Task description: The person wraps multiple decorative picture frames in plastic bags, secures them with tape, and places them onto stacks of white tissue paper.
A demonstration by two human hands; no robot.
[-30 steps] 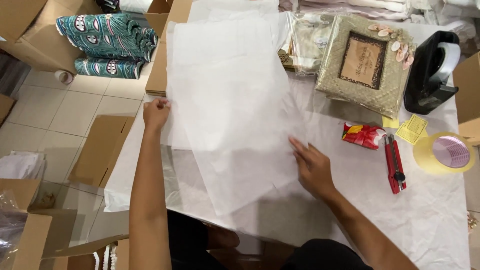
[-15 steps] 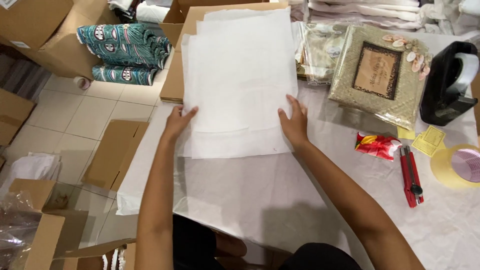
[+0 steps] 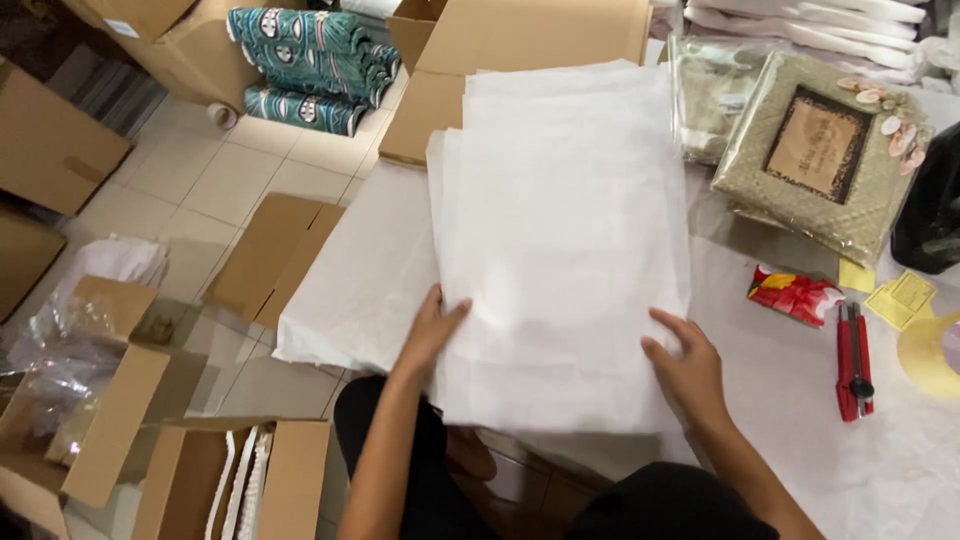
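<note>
A stack of white tissue paper sheets (image 3: 560,230) lies on the white-covered table (image 3: 880,460), its near edge hanging over the table's front. My left hand (image 3: 432,330) rests flat on the stack's lower left edge, thumb on top of the paper. My right hand (image 3: 685,365) presses on the lower right corner, fingers spread on the sheet. Both hands hold the paper's near edge. Under the far part of the stack sits a flat brown cardboard box (image 3: 530,50).
A woven frame with shells (image 3: 820,155) in clear wrap lies at the right. Nearby are a red cutter (image 3: 852,360), a red packet (image 3: 795,293), yellow notes (image 3: 900,297) and a tape roll (image 3: 935,355). Cardboard boxes (image 3: 270,255) and patterned fabric rolls (image 3: 310,60) are on the tiled floor at left.
The sheets have been pulled toward me and squared into a stack. Both hands slid down from the upper sides to the near edge of the paper.
</note>
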